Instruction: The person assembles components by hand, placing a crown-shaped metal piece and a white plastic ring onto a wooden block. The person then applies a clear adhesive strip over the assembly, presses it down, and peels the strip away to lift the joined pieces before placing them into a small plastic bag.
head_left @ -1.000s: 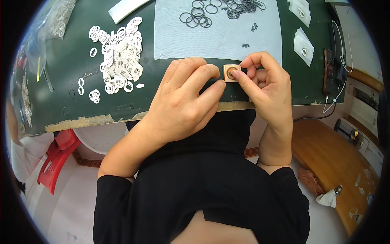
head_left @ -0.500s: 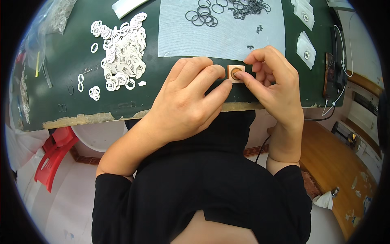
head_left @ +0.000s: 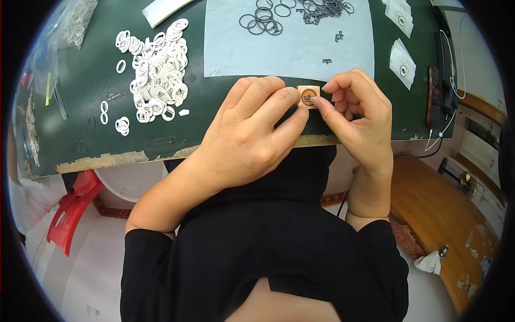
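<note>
A small square wooden block (head_left: pixel 303 89) stands at the table's front edge. Inside a dark ring on its top face lies a small dark crown-shaped piece (head_left: pixel 307 99). My left hand (head_left: pixel 256 124) is closed on the block's left side, thumb and index finger against it. My right hand (head_left: pixel 360 110) is at the block's right side, with the thumb tip touching the edge of its top face. The right index finger is apart from the thumb and the other fingers are curled loosely, holding nothing visible.
A pale sheet (head_left: pixel 257 59) beyond my hands bears black rings (head_left: pixel 261 24) and a heap of small black pieces (head_left: pixel 324 11). White oval pieces (head_left: pixel 161 75) are piled at left. Small clear packets (head_left: pixel 402 64) lie at right, near a dark phone-like slab (head_left: pixel 433 96).
My right thumb has drawn back from the middle of the block to its right edge, uncovering the crown-shaped piece. My left hand keeps its hold.
</note>
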The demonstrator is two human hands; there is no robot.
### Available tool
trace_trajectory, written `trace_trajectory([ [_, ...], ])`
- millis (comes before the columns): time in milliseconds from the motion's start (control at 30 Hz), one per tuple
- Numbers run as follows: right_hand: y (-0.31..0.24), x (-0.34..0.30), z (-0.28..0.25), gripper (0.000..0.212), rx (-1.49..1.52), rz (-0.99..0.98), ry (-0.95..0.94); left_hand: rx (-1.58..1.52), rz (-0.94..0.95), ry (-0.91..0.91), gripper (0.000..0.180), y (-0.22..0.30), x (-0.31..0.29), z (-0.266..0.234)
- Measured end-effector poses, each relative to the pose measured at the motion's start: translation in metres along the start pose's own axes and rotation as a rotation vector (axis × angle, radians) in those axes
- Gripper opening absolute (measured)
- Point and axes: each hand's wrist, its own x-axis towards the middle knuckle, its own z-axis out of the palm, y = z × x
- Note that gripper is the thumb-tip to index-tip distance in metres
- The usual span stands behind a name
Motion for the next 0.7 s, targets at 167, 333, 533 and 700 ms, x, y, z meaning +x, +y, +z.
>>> trace_trajectory([
  [167, 0.0023, 0.0011, 0.001, 0.019, 0.004, -0.016, 0.004, 0.006, -0.004, 0.011, 0.038, -0.0005, -0.0005, 0.0002],
  [333, -0.0013, 0.0005, -0.0028, 0.018, -0.044, 0.01, -0.08, 0.002, -0.012, 0.01, 0.037, -0.0003, -0.0008, 0.0006],
  [533, -0.0008, 0.0018, 0.002, 0.019, -0.006, -0.013, -0.012, -0.016, -0.009, 0.008, 0.036, 0.0, -0.0001, -0.0002],
  [700, -0.0012, 0.0022, 0.0018, 0.018, 0.0, -0.013, -0.02, -0.027, -0.002, 0.019, 0.036, -0.0004, -0.0005, -0.0021],
])
